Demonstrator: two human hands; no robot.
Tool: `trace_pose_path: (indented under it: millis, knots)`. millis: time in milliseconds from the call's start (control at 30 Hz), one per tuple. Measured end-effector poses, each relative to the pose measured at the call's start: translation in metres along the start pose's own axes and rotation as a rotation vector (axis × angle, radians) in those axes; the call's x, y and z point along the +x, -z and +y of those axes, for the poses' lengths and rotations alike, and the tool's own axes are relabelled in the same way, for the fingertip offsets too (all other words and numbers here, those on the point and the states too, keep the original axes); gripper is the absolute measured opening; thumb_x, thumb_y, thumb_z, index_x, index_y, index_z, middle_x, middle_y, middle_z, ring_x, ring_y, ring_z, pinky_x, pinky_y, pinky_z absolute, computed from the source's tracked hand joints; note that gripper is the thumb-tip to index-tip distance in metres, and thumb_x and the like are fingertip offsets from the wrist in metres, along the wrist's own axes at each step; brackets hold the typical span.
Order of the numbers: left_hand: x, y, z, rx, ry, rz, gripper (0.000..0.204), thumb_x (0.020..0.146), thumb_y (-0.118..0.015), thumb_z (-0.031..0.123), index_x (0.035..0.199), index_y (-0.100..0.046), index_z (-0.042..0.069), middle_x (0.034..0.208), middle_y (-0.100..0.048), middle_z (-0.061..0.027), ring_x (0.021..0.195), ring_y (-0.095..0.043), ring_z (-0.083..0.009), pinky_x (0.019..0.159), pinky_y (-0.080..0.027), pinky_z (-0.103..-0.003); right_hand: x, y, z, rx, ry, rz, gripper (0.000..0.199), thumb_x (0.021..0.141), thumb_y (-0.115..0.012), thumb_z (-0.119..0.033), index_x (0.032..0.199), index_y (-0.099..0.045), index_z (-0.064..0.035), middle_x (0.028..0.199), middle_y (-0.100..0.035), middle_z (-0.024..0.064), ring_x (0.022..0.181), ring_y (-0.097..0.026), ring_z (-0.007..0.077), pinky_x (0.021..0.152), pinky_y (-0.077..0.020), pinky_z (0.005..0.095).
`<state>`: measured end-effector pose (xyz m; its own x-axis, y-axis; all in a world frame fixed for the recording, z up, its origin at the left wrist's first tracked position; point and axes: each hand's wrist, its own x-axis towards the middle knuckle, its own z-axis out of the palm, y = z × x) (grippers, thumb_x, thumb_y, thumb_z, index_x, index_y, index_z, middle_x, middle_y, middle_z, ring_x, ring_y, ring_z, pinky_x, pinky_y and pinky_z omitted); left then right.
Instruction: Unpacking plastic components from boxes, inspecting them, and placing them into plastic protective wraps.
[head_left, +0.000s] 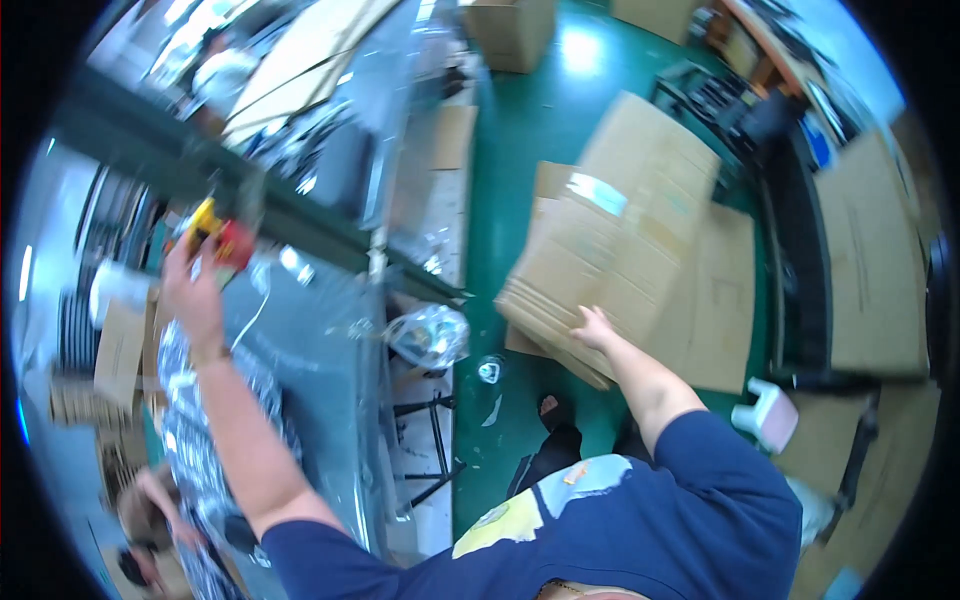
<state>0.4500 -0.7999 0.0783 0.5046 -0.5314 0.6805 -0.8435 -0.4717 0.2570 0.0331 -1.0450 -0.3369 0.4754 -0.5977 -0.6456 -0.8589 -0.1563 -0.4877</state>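
Note:
My left hand (193, 292) is raised over the workbench, its fingers closed on a yellow-and-red hand tool (222, 240). Motion blurs that tool, so its exact kind cannot be made out. It is close to a dark green metal beam (310, 222) that crosses above the bench. Low on the right, my right hand (596, 328) is over a flattened cardboard box (625, 240), near its closest edge. The fingers there look apart, and whether they touch the board is hard to tell. More flat cardboard (712, 300) lies under that box on the green floor.
Clear plastic wrap (428, 335) bunches at the workbench (318, 330) edge, and wrapped goods (178, 400) lie along its left. A person (150, 520) is at lower left. A white-and-pink stool (770, 416) and a leaning cardboard panel (868, 270) are at right.

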Motion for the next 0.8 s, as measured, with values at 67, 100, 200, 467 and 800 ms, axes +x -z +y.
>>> trace_pose_path:
  millis: [67,100,200,467,800]
  knots:
    - [0.004,0.001,0.021,-0.028,0.021,0.039,0.027,0.088,-0.059,0.017,0.108,-0.059,-0.001,0.101,-0.062,-0.0129,0.090,-0.059,-0.0173,0.077,-0.047,-0.029,-0.008,0.011,0.010,0.033,-0.069,0.014,0.077,0.071,-0.065,-0.030,0.138,-0.032,-0.0120,0.145,-0.018,0.0217,0.131,-0.028,0.0333,0.107,-0.0283,0.0366]
    - [0.001,0.009,0.018,-0.014,0.010,0.099,0.027,0.089,-0.057,0.016,0.110,-0.058,-0.001,0.101,-0.062,-0.0125,0.088,-0.059,-0.0177,0.077,-0.048,-0.028,-0.010,0.015,0.012,0.013,-0.090,-0.020,0.077,0.071,-0.065,-0.030,0.138,-0.031,-0.0122,0.145,-0.018,0.0222,0.131,-0.027,0.0334,0.107,-0.0282,0.0363]
    - [-0.002,0.037,0.064,0.135,-0.021,0.432,0.032,0.089,-0.056,0.012,0.112,-0.047,-0.007,0.104,-0.059,-0.0179,0.091,-0.061,-0.0207,0.075,-0.050,-0.027,-0.009,0.023,0.040,0.011,-0.098,-0.056,0.080,0.070,-0.068,-0.030,0.138,-0.032,-0.0099,0.145,-0.018,0.0229,0.130,-0.029,0.0339,0.106,-0.0288,0.0361]
    - [-0.105,-0.066,0.187,-0.082,-0.270,-0.152,0.040,0.076,-0.059,-0.003,0.114,-0.053,0.004,0.113,-0.057,-0.0119,0.100,-0.055,-0.0269,0.085,-0.043,-0.035,-0.025,0.061,0.038,0.688,-0.059,-0.308,0.055,0.086,-0.055,-0.043,0.121,-0.049,-0.0012,0.108,-0.060,0.0134,0.097,-0.059,0.0218,0.078,-0.0496,0.0353]
    - [-0.283,-0.193,0.330,-0.391,-0.082,-0.540,0.035,0.071,-0.062,0.008,0.106,-0.060,0.011,0.103,-0.058,-0.0084,0.092,-0.058,-0.0266,0.075,-0.048,-0.037,-0.094,0.111,-0.004,1.359,-0.198,-1.106,0.041,0.093,-0.040,-0.041,0.115,-0.051,-0.0089,0.105,-0.060,0.0078,0.093,-0.061,0.0214,0.080,-0.0520,0.0407]
